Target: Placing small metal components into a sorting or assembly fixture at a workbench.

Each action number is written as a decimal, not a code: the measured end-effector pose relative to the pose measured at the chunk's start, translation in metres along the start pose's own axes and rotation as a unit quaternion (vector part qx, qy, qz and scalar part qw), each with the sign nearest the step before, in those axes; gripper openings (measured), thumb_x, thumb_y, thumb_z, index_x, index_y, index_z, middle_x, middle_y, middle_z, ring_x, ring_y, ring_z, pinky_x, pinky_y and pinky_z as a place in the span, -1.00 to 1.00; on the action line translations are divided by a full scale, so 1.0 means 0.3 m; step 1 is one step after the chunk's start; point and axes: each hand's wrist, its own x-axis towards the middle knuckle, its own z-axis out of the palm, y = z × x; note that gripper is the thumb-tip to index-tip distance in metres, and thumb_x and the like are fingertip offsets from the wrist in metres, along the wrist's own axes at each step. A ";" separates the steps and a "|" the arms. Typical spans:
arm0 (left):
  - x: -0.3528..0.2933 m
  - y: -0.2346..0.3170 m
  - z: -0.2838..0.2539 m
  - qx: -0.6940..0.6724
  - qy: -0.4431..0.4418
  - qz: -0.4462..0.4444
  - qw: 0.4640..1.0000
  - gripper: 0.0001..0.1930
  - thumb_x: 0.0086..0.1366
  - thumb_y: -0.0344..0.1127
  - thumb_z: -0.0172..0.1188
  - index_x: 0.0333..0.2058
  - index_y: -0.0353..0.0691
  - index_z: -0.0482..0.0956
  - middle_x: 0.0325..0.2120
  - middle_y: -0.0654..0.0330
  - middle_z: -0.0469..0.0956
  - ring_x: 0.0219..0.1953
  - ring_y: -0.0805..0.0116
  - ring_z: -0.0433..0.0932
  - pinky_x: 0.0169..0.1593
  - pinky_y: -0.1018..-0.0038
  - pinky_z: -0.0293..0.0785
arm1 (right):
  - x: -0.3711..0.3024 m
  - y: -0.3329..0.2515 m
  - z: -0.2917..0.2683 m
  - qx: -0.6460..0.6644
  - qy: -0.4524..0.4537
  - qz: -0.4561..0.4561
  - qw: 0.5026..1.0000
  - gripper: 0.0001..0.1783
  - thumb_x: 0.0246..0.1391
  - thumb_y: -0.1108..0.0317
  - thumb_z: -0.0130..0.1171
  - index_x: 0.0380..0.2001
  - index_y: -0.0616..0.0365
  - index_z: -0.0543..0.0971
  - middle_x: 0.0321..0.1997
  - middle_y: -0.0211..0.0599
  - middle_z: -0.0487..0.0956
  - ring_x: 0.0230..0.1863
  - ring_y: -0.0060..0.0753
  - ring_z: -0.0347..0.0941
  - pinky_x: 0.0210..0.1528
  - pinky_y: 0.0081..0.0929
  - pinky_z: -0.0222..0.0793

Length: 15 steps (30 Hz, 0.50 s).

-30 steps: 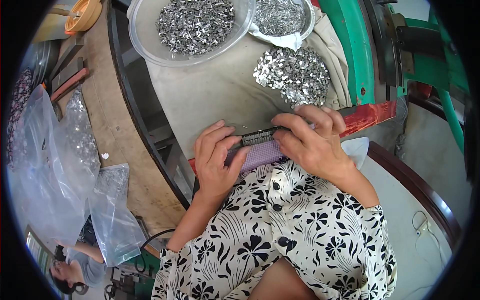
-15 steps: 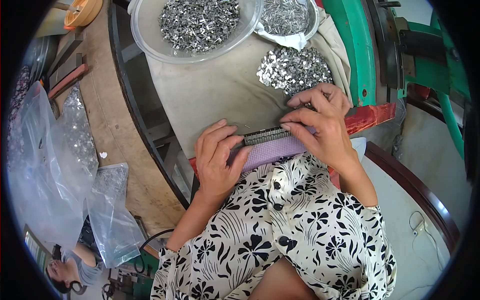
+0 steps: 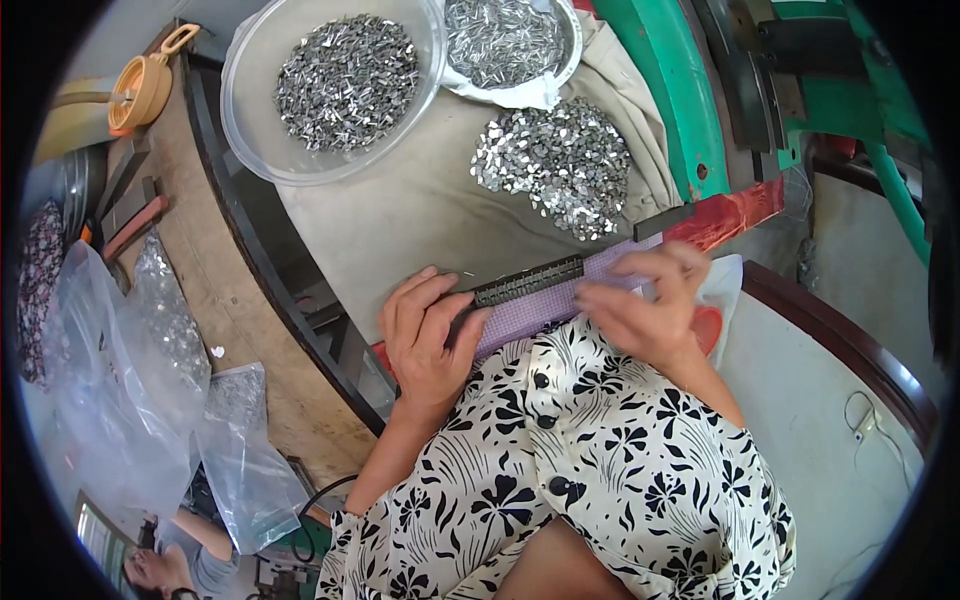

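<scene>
A dark slotted metal strip point(image 3: 530, 281) lies slantwise on a purple woven cloth point(image 3: 515, 325) at the near edge of the work surface. My left hand point(image 3: 430, 335) is closed around the strip's left end, thumb on the near side and fingers on the far side. My right hand point(image 3: 650, 300) hovers by the right end, apart from the strip; its fingers are smeared by motion, so whether they hold anything cannot be seen. Beyond the strip lies a heap of small shiny metal pieces point(image 3: 560, 165). A thin pin point(image 3: 468, 273) rests near my left fingertips.
A clear plastic tub point(image 3: 235, 110) of small metal parts and a bowl point(image 3: 575, 45) of thin pins stand at the back. Green machinery point(image 3: 690, 130) rises at the right. On the wooden table point(image 3: 290, 345) at the left lie plastic bags point(image 3: 110, 370); a person point(image 3: 185, 555) is beyond.
My right hand has come off the strip and moved nearer to me. The strip's slots, lighter before, now look dark. The left hand stays at the left end. The whole view has shifted.
</scene>
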 end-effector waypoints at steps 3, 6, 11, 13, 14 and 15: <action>0.002 0.001 0.004 -0.001 -0.004 -0.007 1.000 -0.70 -0.05 -0.41 0.47 -0.30 -0.21 0.62 -0.15 0.16 0.58 0.01 0.06 0.53 0.09 0.22 0.38 | -0.020 -0.012 0.040 -0.026 0.005 -0.072 0.997 -0.66 -0.29 0.21 0.31 -0.31 -0.35 0.76 -0.17 -0.69 0.53 -0.17 -0.43 0.19 -0.14 -0.46 0.11; -0.001 0.003 0.003 -0.004 -0.002 -0.010 1.000 -0.70 -0.05 -0.41 0.47 -0.29 -0.21 0.62 -0.15 0.16 0.58 0.01 0.06 0.53 0.09 0.22 0.37 | -0.016 -0.018 0.064 -0.044 -0.016 -0.086 0.995 -0.65 -0.34 0.18 0.37 -0.32 -0.40 0.76 -0.20 -0.72 0.52 -0.14 -0.40 0.18 -0.11 -0.41 0.04; -0.003 0.000 0.002 -0.003 -0.001 -0.012 1.000 -0.71 -0.04 -0.40 0.46 -0.29 -0.21 0.63 -0.15 0.16 0.58 0.01 0.05 0.53 0.09 0.22 0.37 | -0.012 -0.014 0.082 -0.066 -0.025 -0.070 0.995 -0.62 -0.20 0.16 0.19 -0.22 -0.35 0.74 -0.13 -0.77 0.53 -0.14 -0.53 0.24 -0.07 -0.46 0.02; -0.004 0.000 0.004 -0.003 0.000 -0.012 1.000 -0.71 -0.05 -0.40 0.47 -0.30 -0.21 0.63 -0.16 0.16 0.58 0.01 0.05 0.53 0.09 0.22 0.37 | -0.012 -0.015 0.080 -0.064 -0.015 -0.068 0.996 -0.65 -0.21 0.18 0.20 -0.26 -0.35 0.75 -0.16 -0.77 0.54 -0.15 -0.54 0.24 -0.08 -0.46 0.02; -0.003 0.001 0.004 -0.006 0.002 -0.013 1.000 -0.71 -0.05 -0.40 0.47 -0.30 -0.21 0.63 -0.16 0.16 0.58 0.01 0.05 0.53 0.09 0.22 0.37 | -0.014 -0.013 0.075 -0.064 -0.014 -0.066 0.996 -0.65 -0.21 0.18 0.20 -0.26 -0.35 0.75 -0.16 -0.77 0.54 -0.15 -0.54 0.24 -0.08 -0.46 0.02; -0.002 0.002 0.004 -0.005 0.001 -0.012 1.000 -0.71 -0.05 -0.40 0.47 -0.30 -0.21 0.63 -0.16 0.16 0.58 0.01 0.05 0.53 0.09 0.22 0.37 | -0.017 -0.010 0.068 -0.044 -0.013 -0.053 0.998 -0.66 -0.23 0.19 0.23 -0.28 -0.35 0.75 -0.17 -0.76 0.54 -0.16 -0.54 0.24 -0.09 -0.45 0.03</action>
